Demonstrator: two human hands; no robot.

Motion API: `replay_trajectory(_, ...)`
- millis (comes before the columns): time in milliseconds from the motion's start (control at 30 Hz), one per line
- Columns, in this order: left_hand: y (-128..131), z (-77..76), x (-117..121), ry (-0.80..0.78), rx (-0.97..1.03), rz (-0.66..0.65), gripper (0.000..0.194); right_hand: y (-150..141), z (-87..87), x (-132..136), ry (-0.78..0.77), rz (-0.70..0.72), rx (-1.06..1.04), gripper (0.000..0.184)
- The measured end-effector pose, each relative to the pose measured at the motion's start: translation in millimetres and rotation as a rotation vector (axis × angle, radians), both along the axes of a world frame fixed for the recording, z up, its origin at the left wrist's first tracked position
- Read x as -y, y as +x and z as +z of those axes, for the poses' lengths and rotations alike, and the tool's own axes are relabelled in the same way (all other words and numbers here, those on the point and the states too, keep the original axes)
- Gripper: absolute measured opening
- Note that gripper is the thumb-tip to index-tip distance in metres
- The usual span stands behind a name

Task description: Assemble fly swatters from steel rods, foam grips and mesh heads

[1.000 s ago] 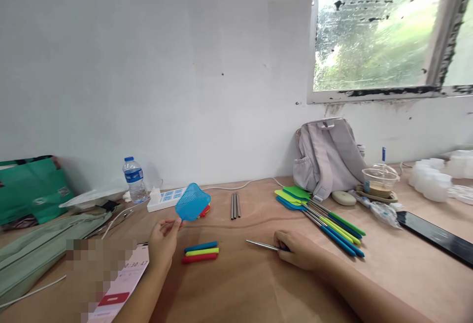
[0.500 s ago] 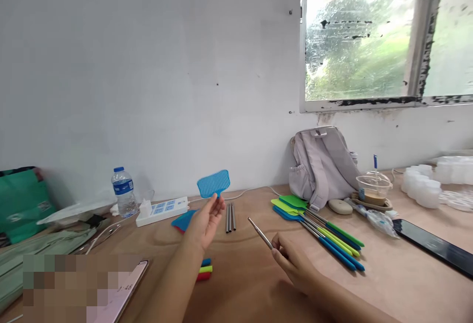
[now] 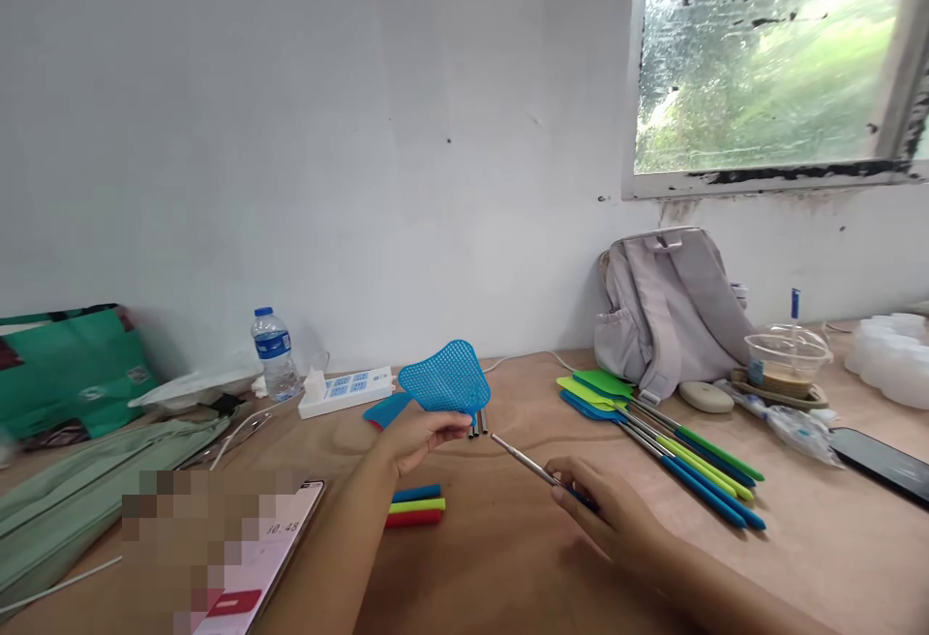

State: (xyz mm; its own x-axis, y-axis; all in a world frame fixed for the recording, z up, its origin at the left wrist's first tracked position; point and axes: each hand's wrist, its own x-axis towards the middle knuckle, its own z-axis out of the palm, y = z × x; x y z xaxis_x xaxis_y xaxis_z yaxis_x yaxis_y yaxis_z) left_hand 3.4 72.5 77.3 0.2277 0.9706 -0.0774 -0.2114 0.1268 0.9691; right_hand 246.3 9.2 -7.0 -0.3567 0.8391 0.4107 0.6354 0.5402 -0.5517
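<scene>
My left hand (image 3: 416,438) pinches a blue mesh swatter head (image 3: 446,381) by its neck, holding it tilted above the wooden table (image 3: 726,567). My right hand (image 3: 608,512) grips a thin metal rod (image 3: 524,458) with a blue handle end; the rod's tip points up-left toward the swatter head, a short gap apart. Under my left forearm lie three short grips, blue, yellow-green and red (image 3: 415,506). More swatter heads, blue and red (image 3: 384,410), lie behind my left hand. A few grey metal tubes (image 3: 478,423) lie partly hidden behind the held head.
Several finished swatters, green, yellow and blue (image 3: 664,441), lie to the right. A grey backpack (image 3: 672,311), a plastic cup (image 3: 786,361), white tubs (image 3: 889,364) and a phone (image 3: 882,461) sit far right. A power strip (image 3: 346,391), water bottle (image 3: 273,352) and green bags (image 3: 73,364) stand at left.
My left hand lifted the blue swatter head off the table, raised it, then brought it down and turned it flat-on. My right hand raised the rod's tip toward it.
</scene>
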Motion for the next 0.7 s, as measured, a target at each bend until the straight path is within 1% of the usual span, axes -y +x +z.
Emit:
replay_trajectory(133, 4, -4.8, 1, -0.010, -0.004, -0.040, 0.018, 2, 2.7, -1, 0.008, 0.014, 0.029, 0.027)
replay_trajectory(333, 15, -16.2, 0, -0.101, 0.041, -0.065, 0.014, 4, -2.0, -4, -0.010, -0.072, 0.004, 0.029)
replay_trajectory(433, 17, -20.2, 0, -0.107, 0.059, -0.062, 0.015, 4, -3.1, -5, 0.002, -0.090, -0.011, 0.029)
replay_trajectory(700, 23, -21.8, 1, -0.094, 0.103, -0.057, 0.016, 3, -2.6, -4, 0.011, -0.088, -0.067, 0.029)
